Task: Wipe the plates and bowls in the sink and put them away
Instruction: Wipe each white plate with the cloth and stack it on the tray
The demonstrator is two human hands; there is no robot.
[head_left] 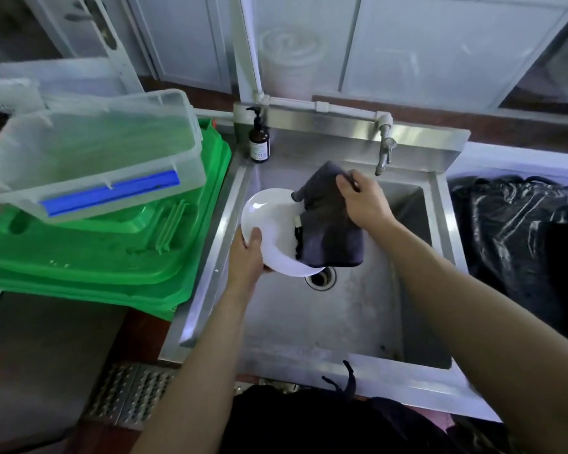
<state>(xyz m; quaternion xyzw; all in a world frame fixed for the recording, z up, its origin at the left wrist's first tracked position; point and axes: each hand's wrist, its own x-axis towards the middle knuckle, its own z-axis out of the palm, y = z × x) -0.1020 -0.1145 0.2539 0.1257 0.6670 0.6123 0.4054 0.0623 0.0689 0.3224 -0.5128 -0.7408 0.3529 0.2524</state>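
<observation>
Above the steel sink (341, 326) I hold a white plate (269, 221), tilted. My left hand (248, 257) grips its lower left rim, thumb on the face. A dark grey cloth (328, 224) drapes over the plate's right half. My right hand (364, 201) holds the cloth at its top, fingers curled over it. The part of the plate under the cloth is hidden. No other dishes show in the basin.
A drain (322, 278) sits just below the plate. A tap (386, 155) hangs behind my right hand; a brown pump bottle (259, 142) stands at the back left corner. Left: a clear tub (95, 155) on stacked green trays (112, 253). Right: black plastic bag (518, 237).
</observation>
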